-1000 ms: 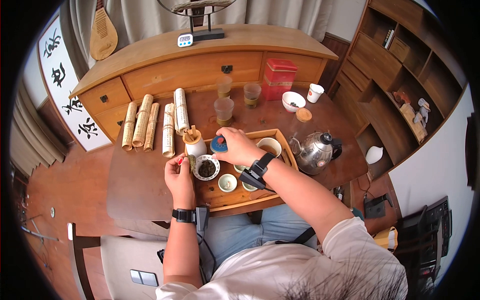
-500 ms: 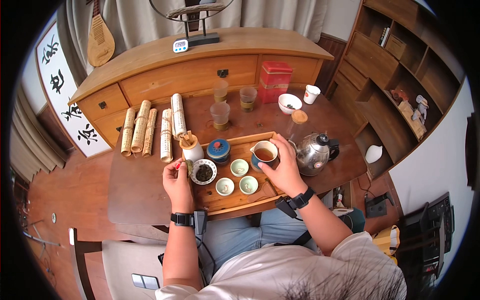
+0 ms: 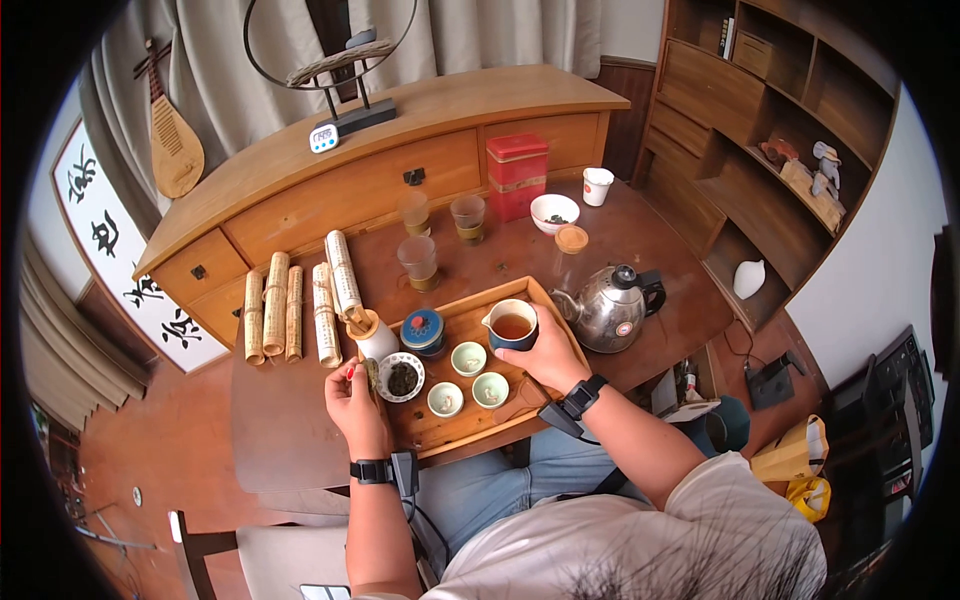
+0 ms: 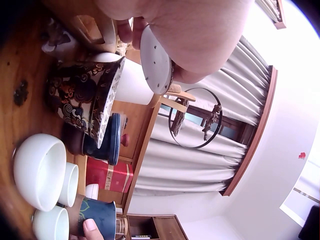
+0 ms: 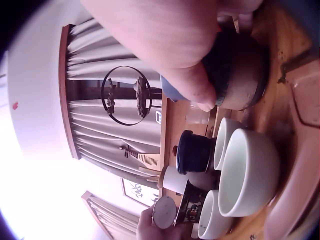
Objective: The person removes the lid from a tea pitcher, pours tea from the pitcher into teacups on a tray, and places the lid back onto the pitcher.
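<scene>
My left hand (image 3: 355, 410) pinches a small lid (image 4: 156, 60), white inside with dark specks, held on edge beside a patterned bowl (image 4: 82, 95) of dark, wet tea leaves. My right hand (image 3: 552, 350) grips a blue pitcher (image 4: 102, 212) of amber tea, its thumb on the near side and its spout facing left. Between the hands sit a pale green cup (image 3: 468, 358) and two more like it nearer me. Behind them is a blue lidded jar (image 3: 422, 335) with a red knob. All these are over or on a wooden tray (image 3: 412, 428).
A steel kettle (image 3: 612, 308) stands right of the tray. To the left lie several bamboo scrolls (image 3: 274, 305), near a white holder (image 3: 378, 340) with wooden tools. Behind are glass cups (image 3: 418, 262), a red tin (image 3: 517, 175) and a white bowl (image 3: 540, 214).
My right hand has left the blue jar and moved right to the pitcher, which it now grips. My left hand keeps the lid beside the bowl. The head view has shifted.
</scene>
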